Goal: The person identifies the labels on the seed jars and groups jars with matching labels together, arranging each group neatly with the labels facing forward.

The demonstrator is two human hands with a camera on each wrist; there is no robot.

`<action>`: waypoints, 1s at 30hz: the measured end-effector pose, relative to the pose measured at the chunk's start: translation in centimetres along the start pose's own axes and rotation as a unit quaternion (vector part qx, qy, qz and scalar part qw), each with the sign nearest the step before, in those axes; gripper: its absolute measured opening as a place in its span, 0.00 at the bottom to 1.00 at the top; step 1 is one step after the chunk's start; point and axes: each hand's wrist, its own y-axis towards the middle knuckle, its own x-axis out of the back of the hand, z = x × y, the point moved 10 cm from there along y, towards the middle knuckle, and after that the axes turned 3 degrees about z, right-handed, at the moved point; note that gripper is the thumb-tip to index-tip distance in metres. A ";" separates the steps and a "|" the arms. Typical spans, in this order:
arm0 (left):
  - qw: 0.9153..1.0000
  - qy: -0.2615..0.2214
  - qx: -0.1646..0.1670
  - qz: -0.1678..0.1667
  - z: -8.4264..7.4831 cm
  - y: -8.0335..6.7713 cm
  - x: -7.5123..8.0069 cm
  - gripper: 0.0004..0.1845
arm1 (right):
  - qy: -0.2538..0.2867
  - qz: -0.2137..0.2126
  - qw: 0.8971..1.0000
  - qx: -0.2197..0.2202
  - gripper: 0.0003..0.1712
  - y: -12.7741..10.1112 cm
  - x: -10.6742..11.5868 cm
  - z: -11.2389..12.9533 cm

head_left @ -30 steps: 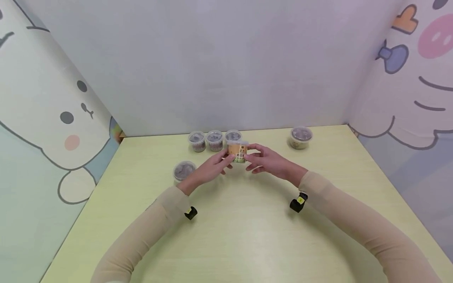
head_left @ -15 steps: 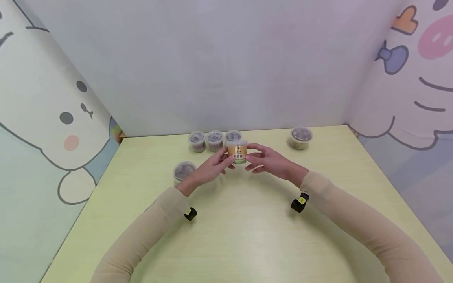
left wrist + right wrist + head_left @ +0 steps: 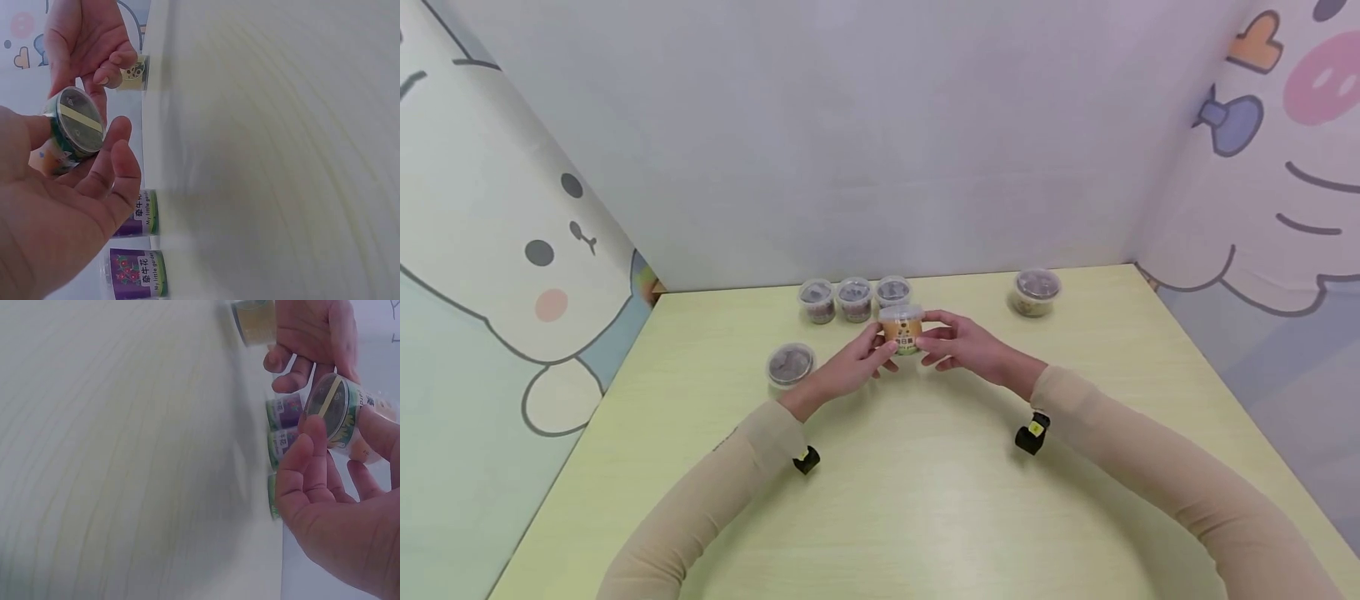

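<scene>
A small cup (image 3: 902, 327) with an orange label and a clear lid is held between both hands, just above the pale yellow table (image 3: 925, 500). My left hand (image 3: 881, 349) grips its left side and my right hand (image 3: 934, 340) its right side, fingertips curled round it. In the left wrist view the cup's underside (image 3: 75, 127) shows a pale strip, with the left hand (image 3: 94, 162) below it and the right hand (image 3: 87, 50) above. The right wrist view shows the cup (image 3: 339, 411) pinched by the right hand (image 3: 325, 469), the left hand (image 3: 312, 337) beyond.
Three purple-labelled lidded cups (image 3: 854, 298) stand in a row just behind the hands. Another cup (image 3: 790, 364) sits to the left, and one more (image 3: 1036, 292) stands at the back right. Cartoon-printed walls close off the table on three sides.
Both hands and the cup between them have sunk slightly and drawn a little nearer to me. The other cups have not moved.
</scene>
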 end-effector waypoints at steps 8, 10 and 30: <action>1.000 0.015 0.000 -0.003 -0.1 -0.2 0.2 0.27 | 0.008 -0.004 1.000 -0.003 0.38 0.3 0.0 -0.4; 1.000 0.017 -0.001 -0.007 -0.2 -0.3 0.3 0.28 | 0.012 -0.002 1.000 -0.003 0.38 0.4 -0.1 -0.4; 1.000 0.020 -0.005 -0.007 -0.4 -1.3 1.3 0.33 | 0.006 0.009 1.000 0.008 0.35 0.7 -1.5 0.7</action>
